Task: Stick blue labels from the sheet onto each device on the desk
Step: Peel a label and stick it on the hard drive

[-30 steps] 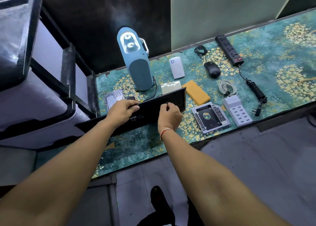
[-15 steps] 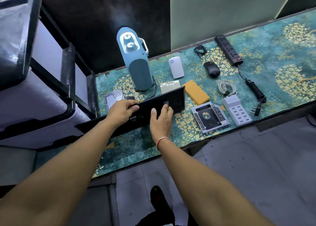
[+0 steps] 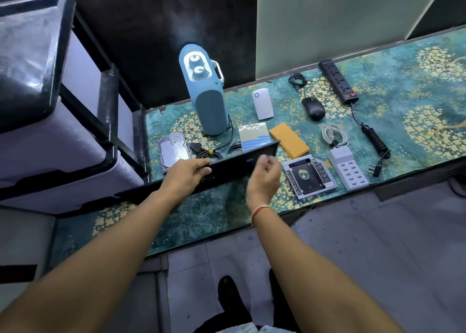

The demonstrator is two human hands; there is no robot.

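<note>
- Label sheet [image 3: 254,136] lies flat at frame centre, blue strips on its lower part, just behind the black device [image 3: 227,171].
- Black device tilted, its upper edge raised, one end on the surface [image 3: 416,111].
- Left hand [image 3: 186,175]: fingers curled over the device's upper edge, gripping it.
- Right hand [image 3: 263,179]: blurred, loosely curled just in front of the device; holding anything, cannot tell.
- Blue heater [image 3: 204,90] upright behind the sheet; drive caddy [image 3: 309,176] to the right.

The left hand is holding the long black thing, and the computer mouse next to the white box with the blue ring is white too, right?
Not quite. The head view shows the mouse is black, not white. The rest holds: the left hand grips the long black device, and the mouse lies beside the white box with the blue ring.
</note>
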